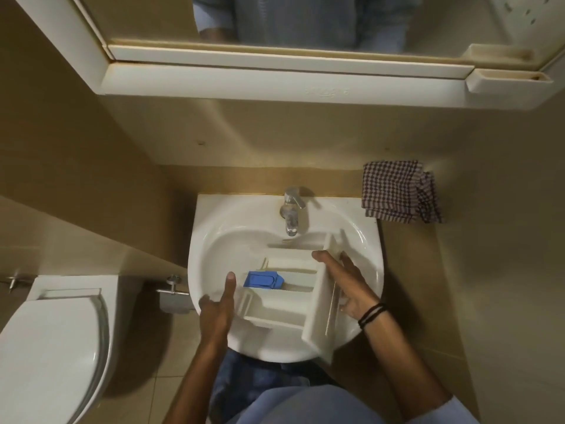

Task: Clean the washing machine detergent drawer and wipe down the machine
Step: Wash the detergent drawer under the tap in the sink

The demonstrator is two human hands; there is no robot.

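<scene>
Here, detergent drawer point(276, 310) in sink point(232, 240), right hand point(345, 284) around its front panel.

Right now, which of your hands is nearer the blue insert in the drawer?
Left. The left hand sits just left of the blue insert, index finger alongside it. The right hand is farther off to its right, gripping the front panel of the detergent drawer.

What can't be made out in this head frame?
- Head view: detergent drawer front panel's outer face, turned away, partly under the right hand.
- Residue inside the drawer: too blurred.
- Whether the tap runs: too blurred.
- Whether the left hand touches the drawer: unclear.
- Washing machine: outside frame.
</scene>
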